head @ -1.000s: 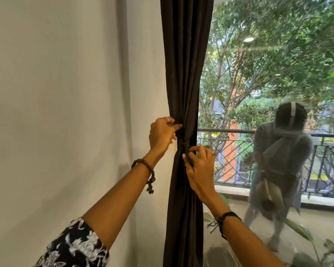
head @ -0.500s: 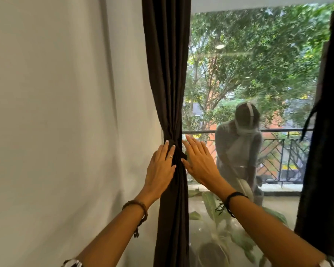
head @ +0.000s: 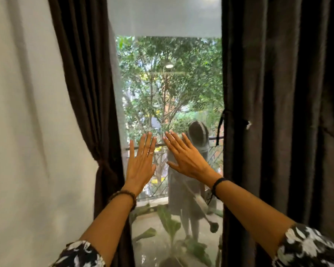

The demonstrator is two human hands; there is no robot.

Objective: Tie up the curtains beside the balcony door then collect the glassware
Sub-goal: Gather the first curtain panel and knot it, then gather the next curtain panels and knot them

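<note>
Raising our flat, empty left hand (head: 141, 166) and right hand (head: 187, 158) mid-frame, we see the left dark brown fabric curtain (head: 91, 93) cinched; the right dark brown curtain (head: 278, 112) hangs loose; no glassware visible.

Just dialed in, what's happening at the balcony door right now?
The left curtain is already cinched with a tie at its waist. Both hands, left hand and right hand, are open and raised in front of the glass door, holding nothing. The right curtain hangs loose, its tie cord dangling at the edge.
</note>
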